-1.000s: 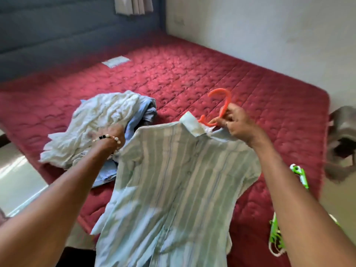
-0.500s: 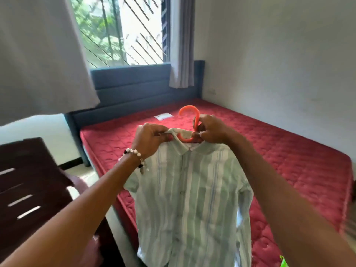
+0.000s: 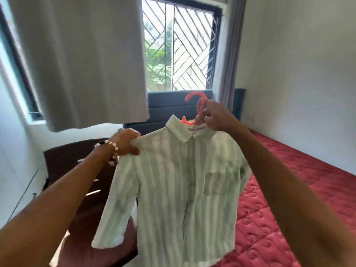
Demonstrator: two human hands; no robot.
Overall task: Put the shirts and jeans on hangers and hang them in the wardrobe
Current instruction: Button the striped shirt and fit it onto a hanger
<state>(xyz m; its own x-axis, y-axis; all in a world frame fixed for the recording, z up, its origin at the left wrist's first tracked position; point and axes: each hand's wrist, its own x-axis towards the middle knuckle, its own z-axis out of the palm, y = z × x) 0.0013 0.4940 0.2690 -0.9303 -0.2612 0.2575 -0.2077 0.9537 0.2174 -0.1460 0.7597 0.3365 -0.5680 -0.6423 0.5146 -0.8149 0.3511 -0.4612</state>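
Observation:
A pale green striped shirt (image 3: 177,185) hangs in the air in front of me on an orange plastic hanger (image 3: 198,107). My right hand (image 3: 217,118) grips the hanger just below its hook, at the collar. My left hand (image 3: 125,141), with a bead bracelet on the wrist, pinches the shirt's left shoulder seam. The hanger's arms are hidden inside the shirt. No wardrobe and no jeans are in view.
A bed with a red quilted mattress (image 3: 289,209) and a dark blue headboard (image 3: 163,105) fills the right side. A dark wooden piece of furniture (image 3: 63,166) stands lower left. A barred window (image 3: 177,49) with grey curtains (image 3: 82,60) is ahead.
The shirt has been lifted off the bed and held up higher. My left hand moved from the collar out to the left shoulder. My view rose toward the window.

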